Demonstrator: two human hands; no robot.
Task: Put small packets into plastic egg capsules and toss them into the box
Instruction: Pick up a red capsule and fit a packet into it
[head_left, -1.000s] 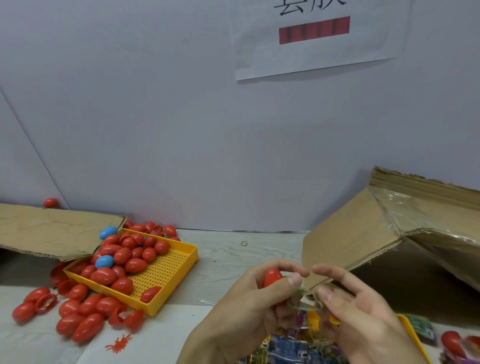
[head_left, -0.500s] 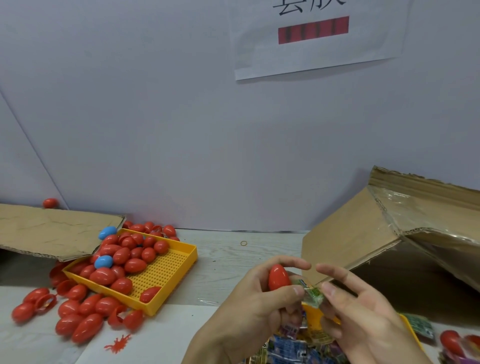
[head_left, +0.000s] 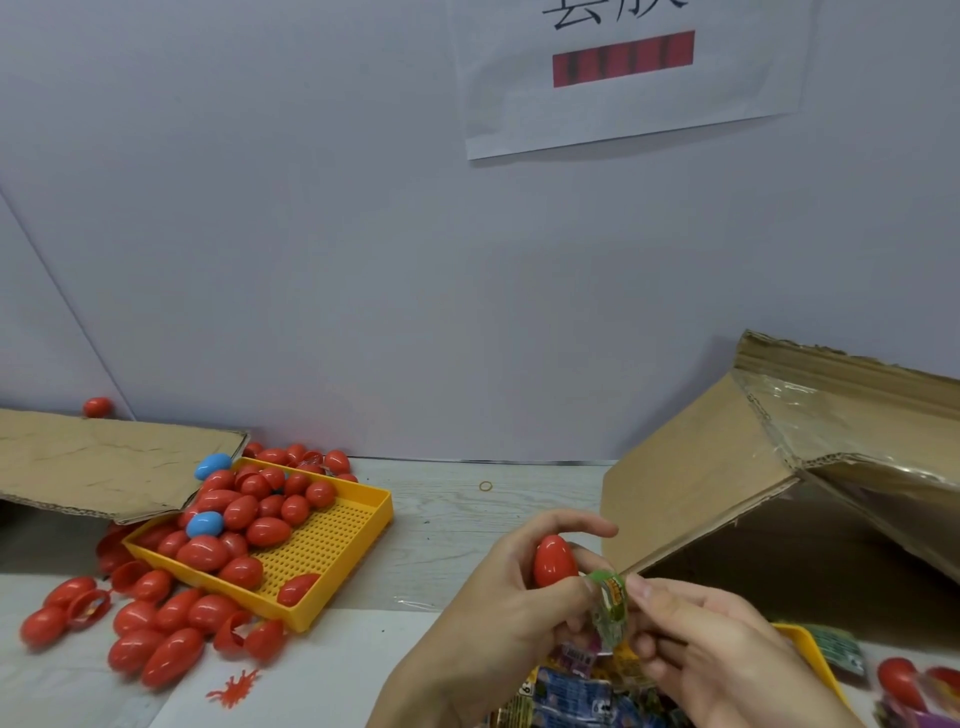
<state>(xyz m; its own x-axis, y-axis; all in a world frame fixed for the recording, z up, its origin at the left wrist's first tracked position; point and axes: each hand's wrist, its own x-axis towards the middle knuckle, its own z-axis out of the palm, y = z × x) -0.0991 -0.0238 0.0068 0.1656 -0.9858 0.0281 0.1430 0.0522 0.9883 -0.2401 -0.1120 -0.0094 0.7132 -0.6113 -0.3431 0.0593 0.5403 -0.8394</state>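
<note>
My left hand (head_left: 498, 613) grips a red egg capsule (head_left: 554, 561), its fingers curled around it. Right beside it my right hand (head_left: 711, 654) pinches a small green packet (head_left: 612, 603), which touches the lower edge of the capsule. Whether the capsule is open at the bottom is hidden by my fingers. More printed packets (head_left: 576, 696) lie in a yellow tray (head_left: 810, 654) under my hands. A large cardboard box (head_left: 737, 478) lies on its side at the right, its opening facing me.
A yellow perforated tray (head_left: 332, 540) at the left holds several red capsules and two blue ones; more red capsules are scattered on the table before it. A flat cardboard flap (head_left: 104, 462) lies at the far left. A rubber band (head_left: 485, 486) is near the wall.
Both hands have dropped slightly toward me. The green packet has turned more upright and moved against the capsule's lower edge.
</note>
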